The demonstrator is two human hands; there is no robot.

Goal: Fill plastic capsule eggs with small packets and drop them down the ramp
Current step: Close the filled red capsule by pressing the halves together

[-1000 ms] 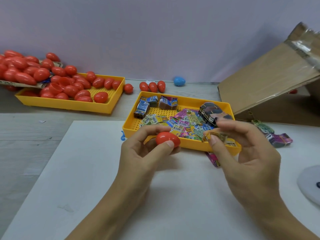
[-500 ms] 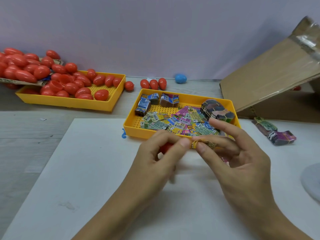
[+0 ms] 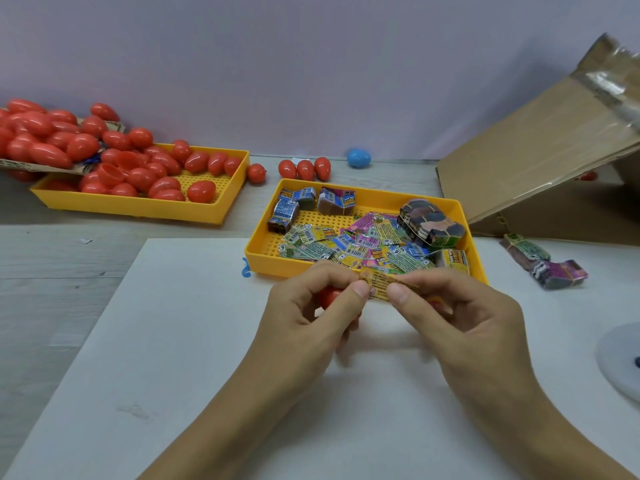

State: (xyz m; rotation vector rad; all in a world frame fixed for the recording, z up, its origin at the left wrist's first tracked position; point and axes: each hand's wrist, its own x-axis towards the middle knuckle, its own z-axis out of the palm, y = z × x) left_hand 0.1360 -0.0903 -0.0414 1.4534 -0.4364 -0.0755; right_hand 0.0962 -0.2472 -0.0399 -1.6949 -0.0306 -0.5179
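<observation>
Both hands meet over the white mat, just in front of the yellow packet tray. My left hand holds a red capsule egg in its curled fingers, mostly hidden, and its thumb pinches the left end of a small yellow packet. My right hand pinches the packet's right end between thumb and forefinger. The tray holds several loose colourful packets and banded bundles. The tilted cardboard ramp stands at the right.
A second yellow tray at the back left is heaped with red eggs. Three red eggs and a blue egg lie by the wall. Banded packet bundles lie right of the packet tray. A grey round object sits at the right edge.
My hands came together: the right hand brought the packet to the left hand, which now pinches its other end. The red egg has slipped deeper into the left hand's fingers.
</observation>
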